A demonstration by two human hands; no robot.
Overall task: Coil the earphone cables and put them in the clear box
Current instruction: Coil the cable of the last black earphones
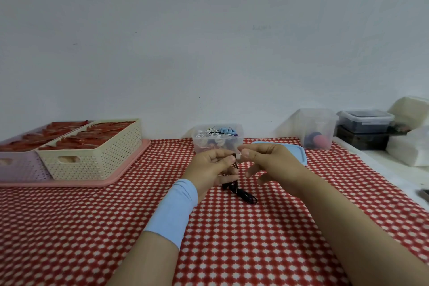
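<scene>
You are mid-coil: your left hand [214, 166] curls its fingers round the dark earphone cable [243, 194], your right hand [271, 162] pinches its pale end, and loops trail onto the middle of the tabletop [255, 239]. Next, I judge, wrap the tail snugly, then drop the bundle into the clear box [217, 138] just behind, by the far edge. Red checked cloth covers the tabletop; a cream basket [92, 153] sits at its left edge, below a plain grey wall.
</scene>
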